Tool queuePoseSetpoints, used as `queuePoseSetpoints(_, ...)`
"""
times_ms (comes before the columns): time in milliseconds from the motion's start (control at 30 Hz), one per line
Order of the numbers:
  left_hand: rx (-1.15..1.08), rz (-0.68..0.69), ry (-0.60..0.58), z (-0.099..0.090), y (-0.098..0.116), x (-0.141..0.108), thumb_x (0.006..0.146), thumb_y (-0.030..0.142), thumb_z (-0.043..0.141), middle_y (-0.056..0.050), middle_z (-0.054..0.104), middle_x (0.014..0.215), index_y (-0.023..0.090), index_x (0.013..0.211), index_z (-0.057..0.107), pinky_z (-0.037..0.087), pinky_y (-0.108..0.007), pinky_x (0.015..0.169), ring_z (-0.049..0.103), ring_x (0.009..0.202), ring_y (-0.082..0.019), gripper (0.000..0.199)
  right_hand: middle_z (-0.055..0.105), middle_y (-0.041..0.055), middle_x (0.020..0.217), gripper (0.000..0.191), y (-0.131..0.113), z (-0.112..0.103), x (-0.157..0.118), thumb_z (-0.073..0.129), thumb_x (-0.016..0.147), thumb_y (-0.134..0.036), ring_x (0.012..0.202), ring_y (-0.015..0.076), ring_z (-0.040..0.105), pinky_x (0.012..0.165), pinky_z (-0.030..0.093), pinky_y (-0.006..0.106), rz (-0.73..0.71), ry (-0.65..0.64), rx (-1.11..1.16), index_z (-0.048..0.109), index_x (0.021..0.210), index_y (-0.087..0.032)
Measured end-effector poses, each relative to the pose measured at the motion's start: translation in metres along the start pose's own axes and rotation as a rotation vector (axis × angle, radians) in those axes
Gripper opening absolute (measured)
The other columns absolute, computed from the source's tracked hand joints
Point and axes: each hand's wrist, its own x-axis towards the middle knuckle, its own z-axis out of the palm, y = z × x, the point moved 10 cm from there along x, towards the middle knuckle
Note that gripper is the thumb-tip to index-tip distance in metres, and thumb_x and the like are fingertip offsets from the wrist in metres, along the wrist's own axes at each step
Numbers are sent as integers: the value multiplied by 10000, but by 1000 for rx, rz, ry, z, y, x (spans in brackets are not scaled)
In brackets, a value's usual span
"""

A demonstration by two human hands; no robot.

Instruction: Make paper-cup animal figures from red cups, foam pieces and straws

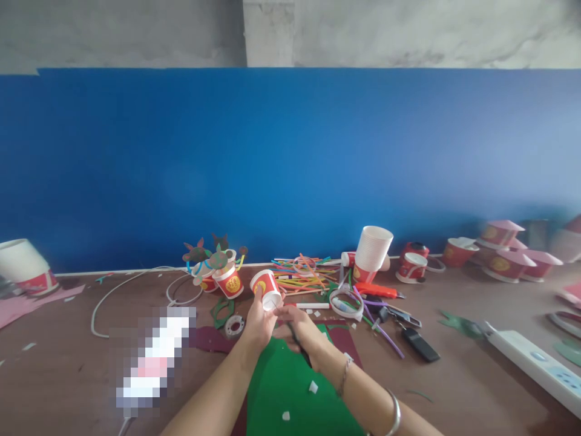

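Note:
My left hand (259,324) is closed around a red and white paper cup (263,283) with a yellow emblem. The cup is tilted, its white open end turned toward me and to the right. My right hand (299,333) is at the cup's rim, thumb and forefinger close against it. In its palm sits a slim dark-handled tool (305,354), mostly hidden by the fingers, so its kind does not show. Below both hands lies a green sheet (290,387) with small white scraps (313,387) on it.
Decorated paper cups (229,281) stand behind to the left. Colored sticks (299,275), a tall cup stack (373,248), an orange utility knife (376,290), tape rolls (235,327) and a black key fob (420,344) lie around. A white power strip (535,363) is at right, against a blue wall.

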Motion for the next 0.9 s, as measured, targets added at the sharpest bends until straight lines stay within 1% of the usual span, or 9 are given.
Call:
queuePoseSetpoints(133,-51,41,16,5,2,0,871,435,470,-77,679,790,114,1022,587,522,-288,775,665,807,-192,373,564,2,638,602,-22,-10,-14,546,526,-105,583,161,521,529,273,246,-222,265,-841,502,1118,-205)
queuePoseSetpoints(200,-51,55,23,6,3,-1,878,415,465,-82,680,794,111,1003,593,516,-274,786,662,815,-186,353,587,24,646,652,-23,-9,-18,532,527,-86,602,188,549,540,271,260,-221,308,-1017,473,1167,-198)
queuePoseSetpoints(300,-38,47,-4,8,3,-3,870,456,458,-88,676,789,107,986,602,516,-278,766,656,813,-194,395,549,-6,639,541,-19,-11,-13,548,530,-129,556,142,498,518,269,241,-179,245,-723,501,1064,-202)
queuePoseSetpoints(433,40,-53,-33,6,-5,-5,821,560,468,-79,667,762,113,972,614,514,-274,680,649,769,-203,494,302,-92,500,296,6,3,1,487,635,-331,401,71,229,427,200,211,95,-81,101,484,900,-200)
queuePoseSetpoints(500,74,-76,-24,4,-7,-6,807,569,484,-74,666,749,117,964,619,509,-264,645,645,736,-197,497,210,-107,480,272,8,12,1,452,651,-378,394,69,151,415,181,210,169,-194,258,483,851,-197)
queuePoseSetpoints(600,26,-16,-22,6,-2,-5,823,521,500,-81,674,791,116,986,613,513,-264,689,647,778,-193,451,315,-88,497,268,4,1,1,492,623,-328,402,67,227,432,202,210,111,-105,94,500,854,-192)
queuePoseSetpoints(733,-29,73,-11,9,5,-3,860,422,496,-107,683,864,100,1047,586,502,-285,806,650,869,-202,382,565,5,665,491,-26,-17,-13,539,514,-118,574,142,494,531,263,241,-201,224,-670,541,999,-194)
queuePoseSetpoints(800,-30,74,6,8,4,-2,876,395,478,-109,684,870,99,1053,581,493,-289,836,651,880,-201,360,588,28,663,588,-32,-15,-19,521,502,-78,618,184,533,550,253,259,-249,303,-936,529,1079,-191)
queuePoseSetpoints(900,-13,73,-8,9,4,-2,874,420,470,-102,681,869,107,1051,583,484,-289,846,646,897,-203,377,569,8,643,530,-28,-15,-16,536,503,-88,592,160,509,528,247,247,-228,264,-818,542,1023,-192)
